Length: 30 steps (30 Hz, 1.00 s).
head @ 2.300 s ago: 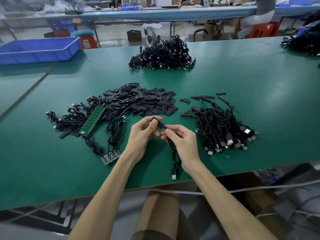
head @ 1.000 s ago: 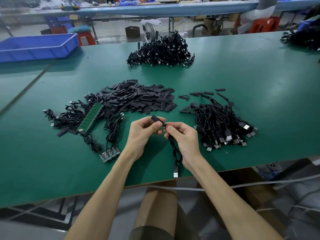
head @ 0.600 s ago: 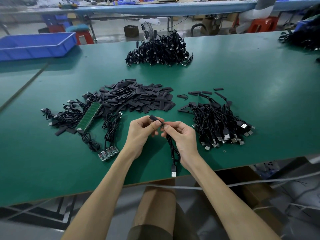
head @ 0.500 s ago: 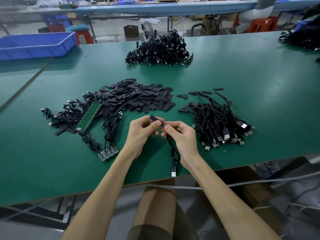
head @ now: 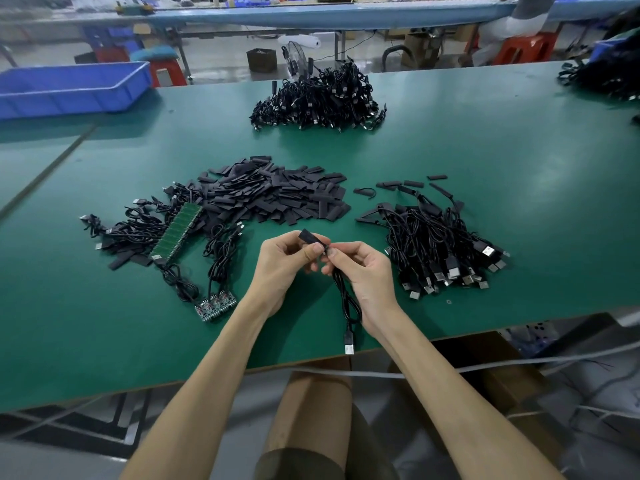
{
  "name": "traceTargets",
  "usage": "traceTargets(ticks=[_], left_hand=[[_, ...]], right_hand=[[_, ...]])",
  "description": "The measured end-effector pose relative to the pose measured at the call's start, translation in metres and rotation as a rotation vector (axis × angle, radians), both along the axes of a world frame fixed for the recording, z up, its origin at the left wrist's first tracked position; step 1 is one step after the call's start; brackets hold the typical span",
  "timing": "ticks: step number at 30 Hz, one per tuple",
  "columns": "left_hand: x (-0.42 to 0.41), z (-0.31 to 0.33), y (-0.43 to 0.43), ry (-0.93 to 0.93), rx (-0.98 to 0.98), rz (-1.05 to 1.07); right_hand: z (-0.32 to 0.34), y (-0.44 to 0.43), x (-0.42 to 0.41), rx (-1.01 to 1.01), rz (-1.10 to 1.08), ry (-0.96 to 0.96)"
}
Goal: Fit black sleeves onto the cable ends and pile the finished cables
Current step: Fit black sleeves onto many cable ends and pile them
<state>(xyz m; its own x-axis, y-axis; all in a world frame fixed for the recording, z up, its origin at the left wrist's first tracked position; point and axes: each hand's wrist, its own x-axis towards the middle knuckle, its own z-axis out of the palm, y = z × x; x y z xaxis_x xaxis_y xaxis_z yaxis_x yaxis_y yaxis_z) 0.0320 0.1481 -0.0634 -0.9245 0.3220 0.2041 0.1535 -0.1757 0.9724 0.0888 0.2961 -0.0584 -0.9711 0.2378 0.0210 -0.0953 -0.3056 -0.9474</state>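
Black sleeve (head: 313, 238) is pinched by my left hand (head: 282, 268) above the near edge of the green worktop (head: 485, 161). My right hand (head: 363, 271), fingers curled, pinches the cable (head: 346, 299) just at the sleeve's mouth; its USB plug (head: 349, 342) hangs at the edge.

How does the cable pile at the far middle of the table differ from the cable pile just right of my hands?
The far cable pile is heaped high and tangled; the near cable pile lies flatter. The near cable pile's silver plugs mostly fan toward the table's front edge; the far cable pile's plugs point every way. Both are black cables on the green table.
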Motion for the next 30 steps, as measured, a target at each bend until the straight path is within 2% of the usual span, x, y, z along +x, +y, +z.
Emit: traceTargets(ticks=[16,30], left_hand=[[-0.0007,-0.0004,-0.0027,-0.024,0.081,-0.024],[-0.0017,-0.0007,-0.0029,-0.008,0.035,-0.045]], right_hand=[[0.0036,0.0030,0.0015,-0.027,0.022,-0.052],[0.0031,0.0037,0.0014,-0.031,0.035,-0.054]])
